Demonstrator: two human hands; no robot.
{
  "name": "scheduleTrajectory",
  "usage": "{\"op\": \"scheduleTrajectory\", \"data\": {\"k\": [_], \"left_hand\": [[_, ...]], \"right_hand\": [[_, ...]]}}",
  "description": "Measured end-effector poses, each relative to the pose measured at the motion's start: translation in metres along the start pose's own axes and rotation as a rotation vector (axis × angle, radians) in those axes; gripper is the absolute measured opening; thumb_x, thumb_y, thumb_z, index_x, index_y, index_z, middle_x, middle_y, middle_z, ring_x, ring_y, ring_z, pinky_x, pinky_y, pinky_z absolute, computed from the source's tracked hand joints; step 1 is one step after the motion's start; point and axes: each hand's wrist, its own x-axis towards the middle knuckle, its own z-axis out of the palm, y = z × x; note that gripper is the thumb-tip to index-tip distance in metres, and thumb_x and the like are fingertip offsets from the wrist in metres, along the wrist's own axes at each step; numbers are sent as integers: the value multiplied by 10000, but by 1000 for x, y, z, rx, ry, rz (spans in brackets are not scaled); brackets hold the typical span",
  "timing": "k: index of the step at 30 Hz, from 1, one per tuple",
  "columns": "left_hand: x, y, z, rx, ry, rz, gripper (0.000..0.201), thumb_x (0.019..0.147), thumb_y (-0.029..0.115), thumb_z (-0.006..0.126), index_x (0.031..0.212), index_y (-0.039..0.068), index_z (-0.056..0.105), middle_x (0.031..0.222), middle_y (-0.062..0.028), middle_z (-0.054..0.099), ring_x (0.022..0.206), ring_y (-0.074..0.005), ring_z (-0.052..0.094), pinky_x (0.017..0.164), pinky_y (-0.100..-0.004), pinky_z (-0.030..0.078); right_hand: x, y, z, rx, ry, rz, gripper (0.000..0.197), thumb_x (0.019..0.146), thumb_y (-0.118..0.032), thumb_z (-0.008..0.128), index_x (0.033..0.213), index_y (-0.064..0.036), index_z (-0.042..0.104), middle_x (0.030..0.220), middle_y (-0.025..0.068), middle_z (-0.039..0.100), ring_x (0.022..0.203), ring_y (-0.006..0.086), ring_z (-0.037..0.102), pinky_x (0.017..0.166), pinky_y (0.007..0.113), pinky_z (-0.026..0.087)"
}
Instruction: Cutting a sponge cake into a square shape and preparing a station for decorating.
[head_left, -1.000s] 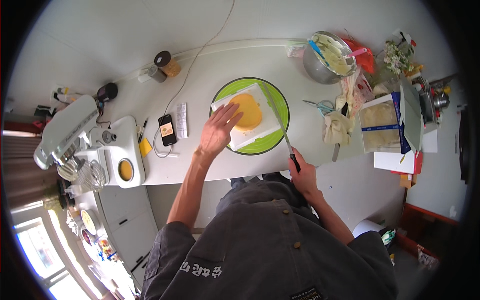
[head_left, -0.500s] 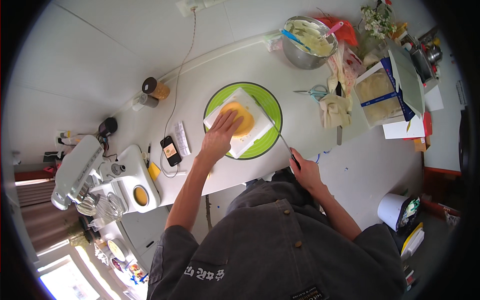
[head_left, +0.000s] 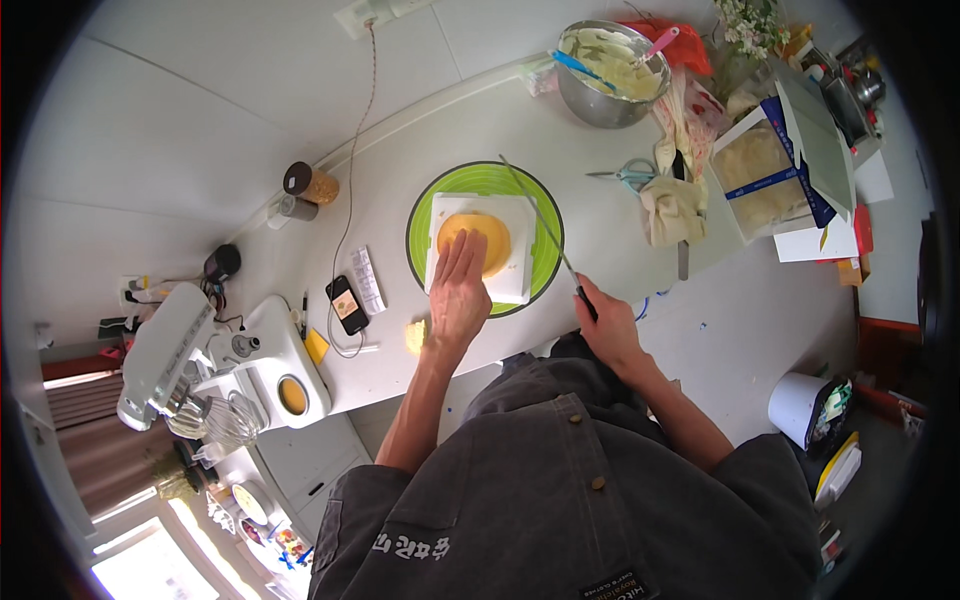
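1. Your left grip (head_left: 460,297) rests on the yellow cake (head_left: 498,243), on a white board (head_left: 519,211).
2. Your right grip (head_left: 606,322) holds a long knife (head_left: 540,217).
3. A phone (head_left: 347,306) lies left of the green mat (head_left: 419,245).

White lettering (head_left: 411,546) (chest), label (head_left: 618,587), grey shirt (head_left: 540,480)

Pale wall (head_left: 230,110), brown curtain (head_left: 100,435) near a bright window (head_left: 150,562), white cabinet (head_left: 310,457), light grey floor (head_left: 725,350).

The white board (head_left: 521,235) has visibly turned.
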Motion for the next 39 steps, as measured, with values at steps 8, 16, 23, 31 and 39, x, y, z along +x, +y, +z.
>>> {"op": "scheduleTrajectory", "data": {"k": [8,16,23,31,39], "left_hand": [[15,-14,21,-18,-1,196,459,896,38,652,1348,-32,610,1432,-189,596,1406,-324,511,1198,-476,388],[16,11,46,-58,155,-43,413,971,82,631,1359,-53,594,1477,-221,551,1439,-367,469,1200,-462,377],[18,17,57,-19,242,-74,400,939,67,653,1298,-98,590,1419,-237,579,1386,-404,509,1180,-499,394],[18,19,57,-14,221,-93,381,922,66,661,1262,-102,622,1411,-246,589,1392,-404,508,1191,-500,383],[19,18,52,-99,199,-125,387,936,71,663,1287,-86,618,1442,-236,574,1421,-383,484,1204,-493,365]], "right_hand": [[-21,-37,-3,-2,-125,34,402,985,-133,661,1377,-54,617,835,170,680,675,360,663,610,439,521],[-18,-27,-9,-100,-115,-80,395,995,-157,654,1381,-86,615,778,118,657,590,323,642,530,434,515],[-6,-14,-24,-141,-188,-145,398,992,-165,662,1383,-106,623,771,106,650,574,317,626,532,417,511],[7,-7,-40,-128,-262,-164,398,991,-156,660,1384,-108,624,782,104,649,595,315,634,552,418,515],[10,-7,-37,-72,-274,-144,403,998,-160,651,1395,-103,612,804,111,659,613,323,642,555,420,516]]}}
